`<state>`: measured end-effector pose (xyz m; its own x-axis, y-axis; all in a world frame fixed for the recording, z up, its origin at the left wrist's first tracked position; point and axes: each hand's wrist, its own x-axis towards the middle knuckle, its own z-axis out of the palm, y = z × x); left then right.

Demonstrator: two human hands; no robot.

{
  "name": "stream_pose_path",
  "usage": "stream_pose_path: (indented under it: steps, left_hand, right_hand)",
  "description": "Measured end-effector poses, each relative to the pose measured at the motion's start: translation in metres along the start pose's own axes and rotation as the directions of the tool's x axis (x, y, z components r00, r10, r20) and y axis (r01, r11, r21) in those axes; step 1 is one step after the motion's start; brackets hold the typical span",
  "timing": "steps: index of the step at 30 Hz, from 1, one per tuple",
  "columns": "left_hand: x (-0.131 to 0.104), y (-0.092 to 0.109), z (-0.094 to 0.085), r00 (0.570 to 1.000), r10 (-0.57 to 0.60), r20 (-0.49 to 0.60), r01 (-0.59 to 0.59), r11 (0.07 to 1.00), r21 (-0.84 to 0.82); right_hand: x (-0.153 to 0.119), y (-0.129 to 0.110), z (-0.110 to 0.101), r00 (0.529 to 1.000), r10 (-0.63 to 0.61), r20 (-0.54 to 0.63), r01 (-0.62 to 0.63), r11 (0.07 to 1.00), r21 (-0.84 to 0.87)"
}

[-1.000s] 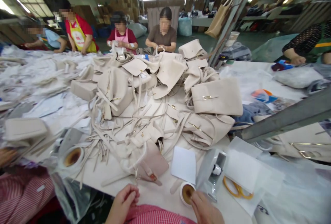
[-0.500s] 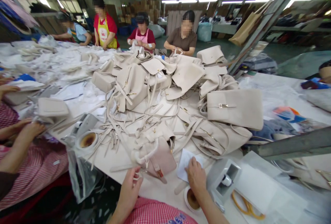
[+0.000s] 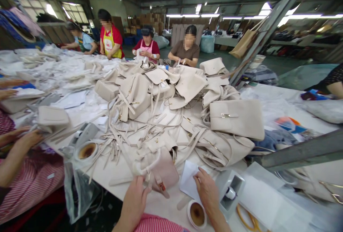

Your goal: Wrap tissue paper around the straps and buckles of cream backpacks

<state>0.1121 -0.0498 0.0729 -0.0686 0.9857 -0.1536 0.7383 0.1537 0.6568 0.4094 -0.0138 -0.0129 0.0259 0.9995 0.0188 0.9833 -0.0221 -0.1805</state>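
Note:
A small pinkish-beige handbag point(image 3: 168, 169) lies on the table in front of me, with white wrapping around its handle and a reddish tag on its flap strap. My left hand point(image 3: 135, 196) is at the bag's near left side, thumb and forefinger apart, fingertips at its edge. Right of the bag lies a folded white paper point(image 3: 187, 180). My right hand point(image 3: 207, 189) pinches this paper's right edge between thumb and fingers. Below that hand stands a round white tub point(image 3: 197, 215) of brown stuff. Beside it is a grey box-shaped device point(image 3: 230, 189) with a white roller.
Beige bags point(image 3: 139, 89) and loose straps are heaped across the table point(image 3: 99, 169). Yellow-handled scissors point(image 3: 249, 219) and plastic sheets point(image 3: 270, 192) lie at right, near a slanting metal post point(image 3: 270, 21). A co-worker's hands point(image 3: 28, 141) work at left; several people stand opposite.
My right hand has gone from lying over the paper to gripping its right edge. My left hand has come closer to the handbag. The view has tilted up slightly.

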Motion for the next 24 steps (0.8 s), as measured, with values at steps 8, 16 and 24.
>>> stream_pose_path:
  steps: [8,16,24]
  left_hand:
    - [-0.014,0.077,-0.011,0.96,0.123,0.253,-0.039,0.949,-0.314]
    - [-0.004,0.076,0.024,0.962,-0.045,0.27,0.24,0.615,-0.751]
    - [-0.016,0.038,0.019,0.967,-0.138,0.214,0.249,0.691,-0.679]
  right_hand:
    - [-0.028,-0.037,-0.059,0.897,-0.346,-0.274,0.402,0.897,0.185]
    - [-0.033,-0.046,-0.064,0.996,0.032,-0.084,0.045,0.634,0.772]
    - [-0.021,-0.08,-0.067,0.819,-0.255,0.514,-0.486,0.17,0.857]
